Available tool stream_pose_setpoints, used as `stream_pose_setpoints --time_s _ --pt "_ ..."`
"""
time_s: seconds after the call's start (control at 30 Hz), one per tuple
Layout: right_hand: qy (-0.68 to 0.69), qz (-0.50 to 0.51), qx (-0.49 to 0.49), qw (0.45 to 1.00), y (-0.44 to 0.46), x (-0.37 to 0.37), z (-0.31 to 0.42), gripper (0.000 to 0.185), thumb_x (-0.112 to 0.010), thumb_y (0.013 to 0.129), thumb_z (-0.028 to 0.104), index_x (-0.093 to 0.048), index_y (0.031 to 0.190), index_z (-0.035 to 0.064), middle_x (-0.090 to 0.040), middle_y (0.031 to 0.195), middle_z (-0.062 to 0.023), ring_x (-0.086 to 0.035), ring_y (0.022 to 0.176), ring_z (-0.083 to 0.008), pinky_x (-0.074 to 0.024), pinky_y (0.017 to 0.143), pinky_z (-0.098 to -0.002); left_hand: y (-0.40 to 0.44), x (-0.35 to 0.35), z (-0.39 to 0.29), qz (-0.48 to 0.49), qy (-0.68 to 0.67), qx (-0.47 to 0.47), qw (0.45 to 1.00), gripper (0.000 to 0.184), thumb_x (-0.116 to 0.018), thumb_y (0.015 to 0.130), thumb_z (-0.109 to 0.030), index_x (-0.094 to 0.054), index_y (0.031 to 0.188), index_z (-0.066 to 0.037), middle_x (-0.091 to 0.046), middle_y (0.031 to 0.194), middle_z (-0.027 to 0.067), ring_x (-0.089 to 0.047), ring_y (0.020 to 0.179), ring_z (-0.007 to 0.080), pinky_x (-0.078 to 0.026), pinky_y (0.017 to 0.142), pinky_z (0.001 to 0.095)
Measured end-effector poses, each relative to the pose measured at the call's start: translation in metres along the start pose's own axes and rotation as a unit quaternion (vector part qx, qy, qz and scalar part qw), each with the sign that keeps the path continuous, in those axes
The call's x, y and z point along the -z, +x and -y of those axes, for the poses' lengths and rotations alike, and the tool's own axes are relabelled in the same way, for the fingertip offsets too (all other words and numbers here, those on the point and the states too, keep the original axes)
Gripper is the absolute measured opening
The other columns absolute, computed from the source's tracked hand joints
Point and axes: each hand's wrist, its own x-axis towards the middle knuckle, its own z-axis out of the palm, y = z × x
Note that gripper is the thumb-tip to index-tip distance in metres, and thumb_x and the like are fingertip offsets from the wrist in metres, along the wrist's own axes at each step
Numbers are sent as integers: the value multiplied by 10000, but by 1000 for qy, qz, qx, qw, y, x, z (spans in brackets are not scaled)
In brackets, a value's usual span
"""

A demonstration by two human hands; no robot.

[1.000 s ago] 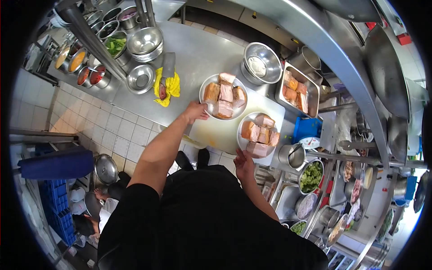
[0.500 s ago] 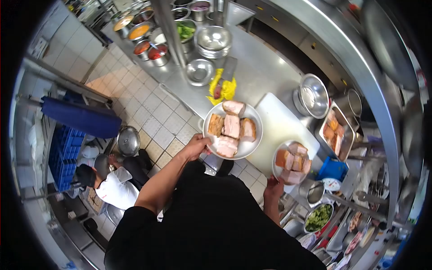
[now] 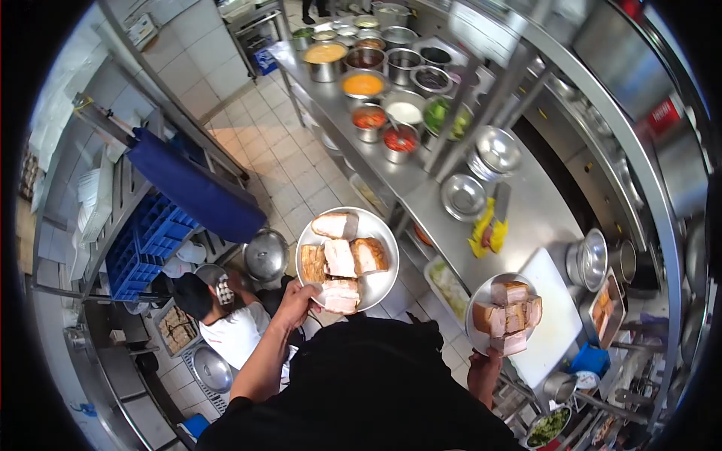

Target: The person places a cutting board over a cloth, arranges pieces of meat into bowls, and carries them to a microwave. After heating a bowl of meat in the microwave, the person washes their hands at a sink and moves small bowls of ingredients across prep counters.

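In my left hand is a round, pale plate, gripped at its near left rim. Several thick chunks of pork belly with browned skin lie on it. My right hand grips the near edge of a second pale plate, which carries more pork belly chunks bunched together. This plate is beside the left end of a white cutting board and overlaps it in view. The left plate is held above the floor, away from the counter. Fingers of both hands are partly hidden under the plates.
The steel counter bears a yellow cloth, metal bowls and several pots of sauces. A tray of meat stands right of the board. At left, a person in white crouches low near blue crates.
My view has swung left, so the counter and board appear farther right. The left plate has shifted from beside the counter to over the floor. Both hands keep their plates.
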Motion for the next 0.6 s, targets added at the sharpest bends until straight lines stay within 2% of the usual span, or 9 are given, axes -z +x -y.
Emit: stream_pose_setpoints --time_s 0.1,0.2,0.27,0.33,0.53,0.57,0.6 --pt "4 118 -25 993 -14 -89 -13 284 -579 809 127 -581 1064 1 -640 824 -99 -627 605 -199 -531 495 -305 3 48 -26 -35 -17 -19 999 189 -539 821 -81 -638 888 65 -667 757 117 -625 557 154 -517 461 249" --pt "-17 159 -77 984 -24 -175 -22 291 -575 806 114 -585 1070 -9 -645 858 -107 -635 637 -202 -542 494 -307 15 91 -43 -64 -34 -32 997 182 -535 819 -83 -638 857 63 -661 719 116 -619 537 151 -511 462 246" --pt "-17 191 -116 974 -16 -219 -37 365 -570 803 100 -555 1151 -9 -641 959 -124 -638 686 -222 -542 486 -314 32 112 -54 -94 -59 -44 993 188 -529 818 -83 -640 863 63 -661 711 114 -610 520 152 -499 454 247" --pt "-12 230 -119 966 -26 -289 -32 385 -563 800 91 -531 1172 -6 -632 965 -133 -630 676 -230 -537 485 -328 51 126 -69 -119 -58 -47 990 193 -523 815 -81 -638 869 66 -663 715 113 -601 505 152 -486 444 248" --pt "-99 333 -143 927 32 -445 -60 393 -557 792 83 -515 1173 -5 -628 965 -138 -621 672 -235 -519 489 -340 127 174 -120 -151 -130 -81 977 190 -511 813 -60 -637 886 63 -665 723 123 -603 508 163 -502 455 258" --pt "-104 345 -149 921 43 -475 -64 386 -549 794 82 -514 1168 -10 -628 956 -136 -620 671 -236 -515 491 -342 142 184 -127 -173 -131 -90 972 197 -518 810 -95 -639 854 54 -649 673 122 -571 449 166 -448 381 255" --pt "-104 353 -150 918 49 -507 -67 386 -549 794 82 -514 1168 -10 -628 956 -136 -620 671 -236 -515 491 -342 151 195 -134 -179 -132 -97 970 197 -518 810 -95 -639 854 54 -649 673 122 -571 449 166 -448 381 255"
